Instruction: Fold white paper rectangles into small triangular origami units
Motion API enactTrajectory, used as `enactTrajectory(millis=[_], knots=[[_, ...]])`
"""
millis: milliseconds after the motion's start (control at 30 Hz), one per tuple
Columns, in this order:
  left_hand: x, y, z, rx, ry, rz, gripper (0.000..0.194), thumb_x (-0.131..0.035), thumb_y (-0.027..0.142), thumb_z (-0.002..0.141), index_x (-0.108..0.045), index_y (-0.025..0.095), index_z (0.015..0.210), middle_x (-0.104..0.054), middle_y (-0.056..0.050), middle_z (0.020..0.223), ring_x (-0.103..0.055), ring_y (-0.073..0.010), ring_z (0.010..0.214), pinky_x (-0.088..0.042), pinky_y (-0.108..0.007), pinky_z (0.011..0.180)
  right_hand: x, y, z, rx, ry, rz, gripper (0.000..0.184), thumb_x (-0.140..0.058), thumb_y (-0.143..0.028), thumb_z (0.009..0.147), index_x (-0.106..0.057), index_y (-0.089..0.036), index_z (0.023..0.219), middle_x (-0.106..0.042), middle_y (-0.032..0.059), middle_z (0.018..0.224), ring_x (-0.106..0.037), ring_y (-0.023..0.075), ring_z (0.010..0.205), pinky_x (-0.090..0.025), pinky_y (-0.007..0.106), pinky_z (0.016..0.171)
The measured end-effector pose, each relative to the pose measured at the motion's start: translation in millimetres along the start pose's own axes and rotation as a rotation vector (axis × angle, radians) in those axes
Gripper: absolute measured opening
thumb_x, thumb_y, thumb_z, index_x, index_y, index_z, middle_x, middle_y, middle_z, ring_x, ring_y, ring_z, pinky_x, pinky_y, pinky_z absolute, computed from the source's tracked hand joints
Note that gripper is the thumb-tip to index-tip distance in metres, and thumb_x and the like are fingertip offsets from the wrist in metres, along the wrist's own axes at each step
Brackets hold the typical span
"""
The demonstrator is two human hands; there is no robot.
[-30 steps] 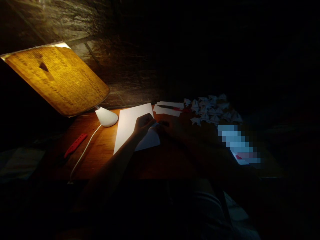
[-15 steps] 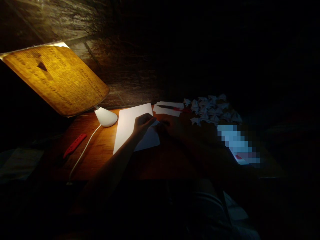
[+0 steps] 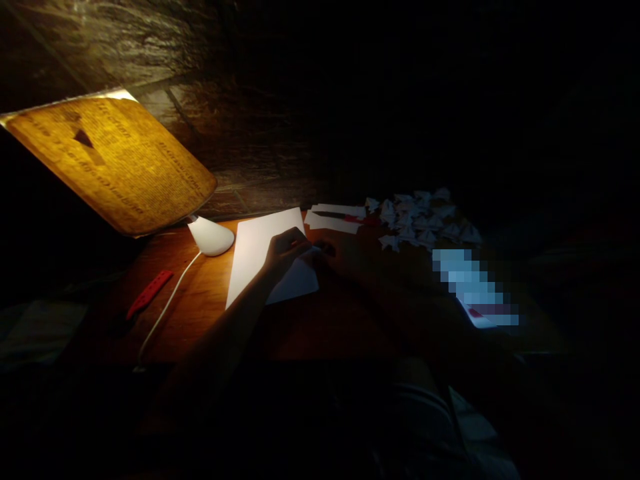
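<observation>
Lampshade [image 3: 120, 160] print blurs past reading above the wooden table [image 3: 211, 283], the room dark, left hand [image 3: 286, 251] pinching a pale paper piece [image 3: 316, 248], right hand [image 3: 339, 255] too dim to tell.

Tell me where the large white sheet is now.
In the head view, the large white sheet lies on the table, left of centre, right of the lamp base, under the left hand.

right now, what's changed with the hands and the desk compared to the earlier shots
Very little: the fingers of the left hand seem slightly lower than half a second ago, by the paper bit. Darkness hides the grip of the right hand; no pickup or release shows. The sheet, lamp and folded papers stayed put.
</observation>
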State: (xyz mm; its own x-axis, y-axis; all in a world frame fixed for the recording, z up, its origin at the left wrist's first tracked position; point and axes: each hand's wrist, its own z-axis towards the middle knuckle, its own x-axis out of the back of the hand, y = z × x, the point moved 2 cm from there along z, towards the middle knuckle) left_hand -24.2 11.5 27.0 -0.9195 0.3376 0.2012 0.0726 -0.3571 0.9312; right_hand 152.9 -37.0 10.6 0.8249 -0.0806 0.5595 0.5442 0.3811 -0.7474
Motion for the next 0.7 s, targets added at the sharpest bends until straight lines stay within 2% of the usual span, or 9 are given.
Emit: enactTrajectory(millis=[233, 467, 567, 700], knots=[[-4.1, -5.0, 0.1, 0.007, -0.008, -0.001, 0.039, -0.092, 0.051, 0.069, -0.074, 0.018, 0.075, -0.071, -0.004, 0.075, -0.064, -0.0160, 0.072, -0.050, -0.030, 0.072, 2.6, 5.6, 1.0, -0.079, 0.095, 0.139, 0.008, -0.077, -0.028, 0.090, -0.084, -0.024, 0.090, -0.081, 0.0037, 0.093, -0.071, 0.0195, 0.082, -0.051, 0.031, 0.075], [0.8, -2.8, -0.9, -0.048, 0.000, 0.145, 0.032, -0.088, 0.045, 0.075, -0.071, 0.018, 0.072, -0.067, -0.001, 0.069, -0.060, -0.0146, 0.068, -0.048, -0.029, 0.069, 0.2, 6.3, -0.1, -0.046, 0.083, 0.101, 0.011, -0.077, -0.032, 0.092, -0.084, -0.024, 0.091, -0.081, 0.0035, 0.093, -0.071, 0.0188, 0.081, -0.050, 0.029, 0.071], [5.1, -5.3, 0.1, -0.081, 0.019, 0.152, 0.028, -0.085, 0.040, 0.077, -0.068, 0.018, 0.069, -0.065, 0.000, 0.066, -0.059, -0.0144, 0.066, -0.047, -0.029, 0.069, 0.3, 3.0, -0.5, -0.036, 0.092, 0.073, 0.011, -0.078, -0.033, 0.091, -0.082, -0.023, 0.091, -0.080, 0.0043, 0.094, -0.070, 0.0185, 0.081, -0.049, 0.029, 0.072], [8.2, -9.4, 2.3, -0.078, 0.045, 0.138, 0.032, -0.085, 0.043, 0.074, -0.066, 0.019, 0.064, -0.062, 0.001, 0.063, -0.058, -0.0148, 0.065, -0.046, -0.030, 0.068, 2.8, -0.4, -1.1, -0.055, 0.123, 0.083, 0.016, -0.078, -0.038, 0.092, -0.081, -0.023, 0.092, -0.080, 0.0049, 0.093, -0.069, 0.0182, 0.078, -0.050, 0.029, 0.071]])
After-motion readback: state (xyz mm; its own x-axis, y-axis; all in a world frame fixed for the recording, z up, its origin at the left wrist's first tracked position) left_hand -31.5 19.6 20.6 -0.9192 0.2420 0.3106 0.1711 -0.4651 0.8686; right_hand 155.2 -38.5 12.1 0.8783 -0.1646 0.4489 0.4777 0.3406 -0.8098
